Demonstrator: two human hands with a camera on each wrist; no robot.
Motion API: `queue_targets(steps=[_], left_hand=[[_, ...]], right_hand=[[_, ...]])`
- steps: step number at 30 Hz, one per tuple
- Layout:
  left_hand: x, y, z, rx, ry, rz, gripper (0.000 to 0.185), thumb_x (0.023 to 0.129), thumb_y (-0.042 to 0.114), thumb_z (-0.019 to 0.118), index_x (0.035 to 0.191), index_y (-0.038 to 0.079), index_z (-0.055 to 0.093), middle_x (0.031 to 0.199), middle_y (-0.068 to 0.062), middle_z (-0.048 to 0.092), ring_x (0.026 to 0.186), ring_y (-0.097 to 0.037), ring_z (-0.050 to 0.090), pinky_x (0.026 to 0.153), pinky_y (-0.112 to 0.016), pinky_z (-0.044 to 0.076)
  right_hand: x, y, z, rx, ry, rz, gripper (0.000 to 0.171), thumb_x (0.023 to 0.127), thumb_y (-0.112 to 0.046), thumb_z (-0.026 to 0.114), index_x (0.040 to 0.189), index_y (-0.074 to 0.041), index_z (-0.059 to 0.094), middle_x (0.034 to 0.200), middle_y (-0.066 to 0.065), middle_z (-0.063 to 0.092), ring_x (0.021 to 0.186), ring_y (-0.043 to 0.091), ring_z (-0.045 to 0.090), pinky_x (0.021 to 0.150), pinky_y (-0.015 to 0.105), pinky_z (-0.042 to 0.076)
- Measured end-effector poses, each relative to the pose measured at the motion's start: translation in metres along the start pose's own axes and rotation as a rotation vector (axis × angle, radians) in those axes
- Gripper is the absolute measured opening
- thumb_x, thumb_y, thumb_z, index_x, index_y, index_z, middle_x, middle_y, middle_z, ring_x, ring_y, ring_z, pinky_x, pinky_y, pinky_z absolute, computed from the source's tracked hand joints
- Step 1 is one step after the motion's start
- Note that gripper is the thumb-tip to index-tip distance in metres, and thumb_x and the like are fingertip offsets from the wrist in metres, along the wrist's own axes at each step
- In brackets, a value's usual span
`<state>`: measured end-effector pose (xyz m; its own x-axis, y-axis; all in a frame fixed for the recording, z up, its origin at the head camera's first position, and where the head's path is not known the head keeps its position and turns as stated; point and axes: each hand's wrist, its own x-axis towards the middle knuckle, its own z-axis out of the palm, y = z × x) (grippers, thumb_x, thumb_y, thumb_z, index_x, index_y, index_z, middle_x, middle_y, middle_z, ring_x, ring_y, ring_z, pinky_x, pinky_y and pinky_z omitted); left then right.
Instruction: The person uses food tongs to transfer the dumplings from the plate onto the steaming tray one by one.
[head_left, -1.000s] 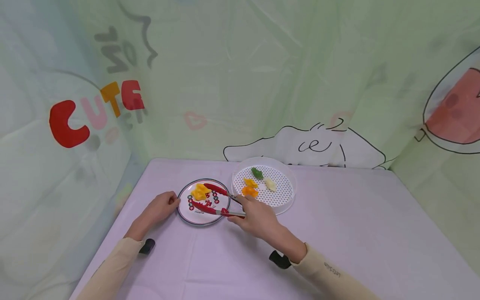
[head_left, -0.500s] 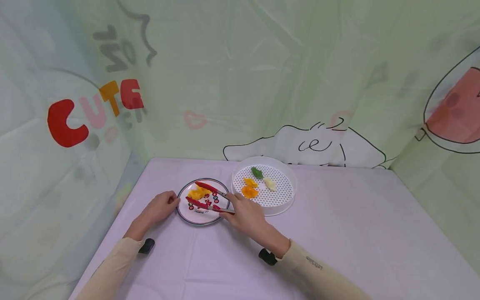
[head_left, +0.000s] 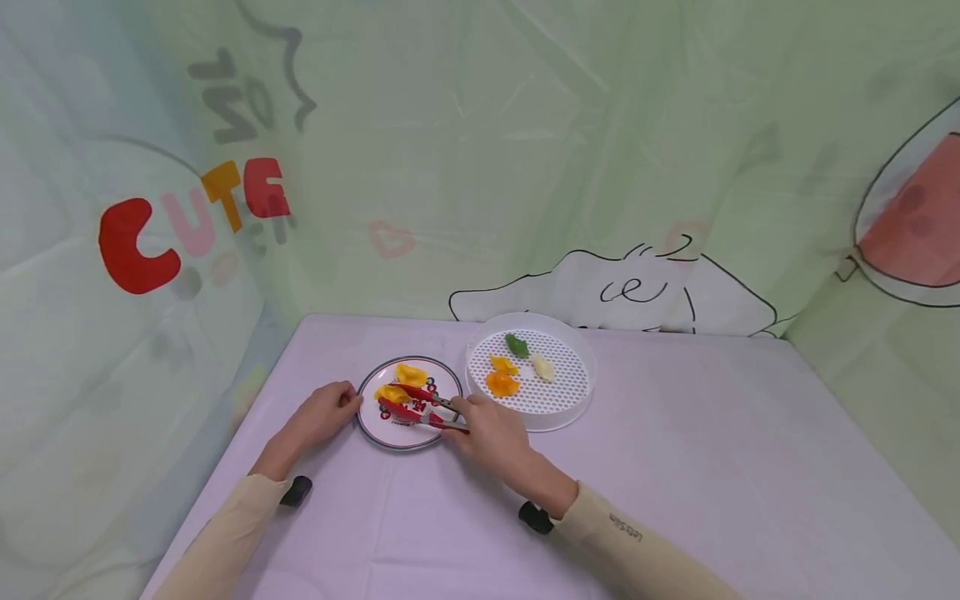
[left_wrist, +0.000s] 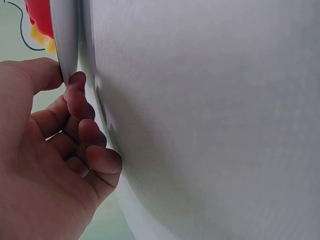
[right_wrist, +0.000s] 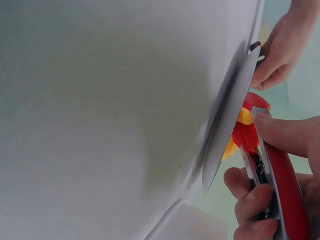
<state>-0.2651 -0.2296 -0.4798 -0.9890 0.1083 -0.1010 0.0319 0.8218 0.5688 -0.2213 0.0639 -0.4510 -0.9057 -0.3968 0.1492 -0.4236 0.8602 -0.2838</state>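
A lilac-covered bench point(head_left: 675, 467) stands before pale green printed sheeting point(head_left: 450, 167), a white perforated tray point(head_left: 562, 392) with small coloured pieces point(head_left: 502, 384) sitting by its far edge. Toward the far left corner, the left hand's point(head_left: 322, 412) fingers pinch the rim of a plate point(head_left: 381, 430) bearing two yellow pieces point(head_left: 411, 375). The right hand's point(head_left: 495, 433) fingers wrap red tongs point(head_left: 429, 418), parted at the nearer yellow piece, though contact is hard to confirm.
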Motion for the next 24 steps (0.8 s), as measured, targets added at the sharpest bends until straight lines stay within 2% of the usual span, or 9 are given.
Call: queue_targets(steps=[11,18,24], left_hand=[[0.003,-0.002,0.003,0.010,0.000,-0.016,0.018,0.100,0.023,0.057,0.096,0.006,0.060,0.079,-0.005,0.054,0.075,-0.018,0.050,0.065,-0.029,0.041],[0.002,-0.001,0.003,0.004,-0.003,-0.019,0.018,0.100,0.023,0.058,0.097,0.005,0.060,0.079,-0.005,0.053,0.076,-0.018,0.050,0.065,-0.029,0.041],[0.005,-0.007,0.006,0.001,0.004,-0.013,0.018,0.100,0.024,0.057,0.096,0.006,0.060,0.079,-0.005,0.054,0.075,-0.018,0.050,0.064,-0.029,0.041]], right_hand=[[0.000,0.002,0.001,0.010,-0.020,0.009,0.047,0.087,-0.042,0.076,0.125,-0.016,0.069,0.109,0.001,0.073,0.079,0.013,0.056,0.061,0.023,0.043],[-0.003,0.004,-0.010,0.087,-0.031,0.033,0.049,0.088,-0.041,0.076,0.128,-0.016,0.067,0.107,0.004,0.072,0.072,0.013,0.051,0.057,0.024,0.038],[-0.005,0.012,-0.025,0.114,0.013,0.078,0.049,0.087,-0.041,0.076,0.128,-0.018,0.068,0.087,0.000,0.068,0.067,0.013,0.049,0.054,0.025,0.035]])
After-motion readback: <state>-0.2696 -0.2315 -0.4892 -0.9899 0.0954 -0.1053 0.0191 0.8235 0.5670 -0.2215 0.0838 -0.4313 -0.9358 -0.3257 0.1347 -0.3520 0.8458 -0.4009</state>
